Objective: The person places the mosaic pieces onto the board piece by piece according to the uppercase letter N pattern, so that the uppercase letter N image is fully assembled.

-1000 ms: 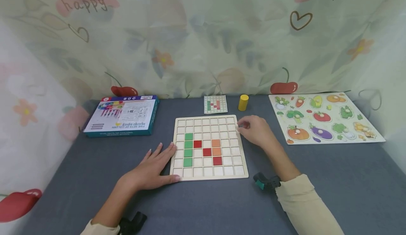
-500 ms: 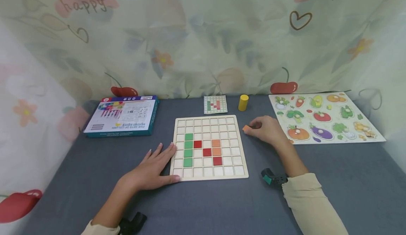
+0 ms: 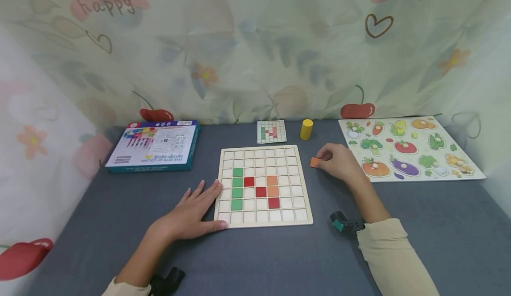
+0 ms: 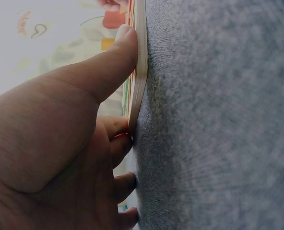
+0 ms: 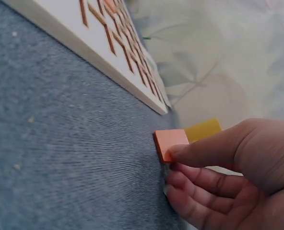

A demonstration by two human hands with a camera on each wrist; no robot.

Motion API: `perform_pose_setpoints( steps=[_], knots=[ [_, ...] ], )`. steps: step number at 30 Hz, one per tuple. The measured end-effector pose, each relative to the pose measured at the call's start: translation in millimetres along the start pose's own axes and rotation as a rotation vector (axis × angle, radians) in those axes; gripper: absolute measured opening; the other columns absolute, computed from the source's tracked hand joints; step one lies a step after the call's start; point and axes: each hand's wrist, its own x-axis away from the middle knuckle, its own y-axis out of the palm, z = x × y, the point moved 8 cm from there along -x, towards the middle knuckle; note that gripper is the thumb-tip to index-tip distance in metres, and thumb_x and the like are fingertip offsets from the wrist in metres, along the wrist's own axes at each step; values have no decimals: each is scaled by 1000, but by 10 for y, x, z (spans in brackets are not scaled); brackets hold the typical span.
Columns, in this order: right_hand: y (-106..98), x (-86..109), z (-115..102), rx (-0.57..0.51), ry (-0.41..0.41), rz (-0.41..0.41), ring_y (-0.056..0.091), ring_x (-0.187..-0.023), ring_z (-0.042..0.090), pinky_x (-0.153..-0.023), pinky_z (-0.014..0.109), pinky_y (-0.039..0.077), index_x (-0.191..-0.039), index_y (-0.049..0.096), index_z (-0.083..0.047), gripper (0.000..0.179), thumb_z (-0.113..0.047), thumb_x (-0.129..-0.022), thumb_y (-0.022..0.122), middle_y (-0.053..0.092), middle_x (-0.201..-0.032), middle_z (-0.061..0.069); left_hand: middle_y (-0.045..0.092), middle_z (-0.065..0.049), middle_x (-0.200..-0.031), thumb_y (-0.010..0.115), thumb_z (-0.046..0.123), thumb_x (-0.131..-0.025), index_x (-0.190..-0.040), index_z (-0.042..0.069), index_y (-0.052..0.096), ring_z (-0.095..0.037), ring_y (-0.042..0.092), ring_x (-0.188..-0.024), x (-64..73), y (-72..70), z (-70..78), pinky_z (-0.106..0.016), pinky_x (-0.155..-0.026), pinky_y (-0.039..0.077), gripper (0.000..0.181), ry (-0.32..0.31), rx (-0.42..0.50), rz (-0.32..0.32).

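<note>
A wooden grid board (image 3: 284,219) lies mid-table, with green tiles (image 3: 237,192), red tiles (image 3: 261,191) and orange tiles (image 3: 272,180) set among its white squares. My left hand (image 3: 190,214) rests at the board's left edge, fingers spread straight; in the left wrist view the thumb (image 4: 118,52) lies over the rim. Right of the board, my right hand (image 3: 338,163) pinches a square orange tile (image 5: 170,142) between thumb and fingers, close over the cloth. Most of that tile's underside is hidden by the fingers.
A small pattern card (image 3: 271,131) and a yellow cylinder (image 3: 306,129) stand behind the board. At the back left lies a flat box (image 3: 153,147); a vegetable puzzle board (image 3: 411,149) lies at the right. A patterned curtain (image 3: 247,56) hangs behind the table.
The right hand has moved from the board's upper right edge further right, away from the board, and an orange tile now shows in its fingers. The left hand stays put.
</note>
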Motion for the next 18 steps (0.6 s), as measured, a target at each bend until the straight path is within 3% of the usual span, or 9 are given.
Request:
perform_pose_setpoints(
  steps=[8,18],
  knots=[
    [1,0,18,-217,46,-50,69,-79,23,-72,35,59,-106,68,5,16,-4,-92,69,69,-96,18,14,-5,-167,60,71,-87,-162,15,18,-37,2,-152,-18,14,-16,-64,-115,2,103,11,-3,12],
    [88,-23,-117,-282,-8,-81,70,-76,22,-69,34,59,-104,71,7,15,2,-90,69,69,-93,18,12,-1,-167,62,69,-87,-162,16,17,-34,0,-152,-37,28,-25,-62,-116,1,102,-1,-10,7]
  ],
)
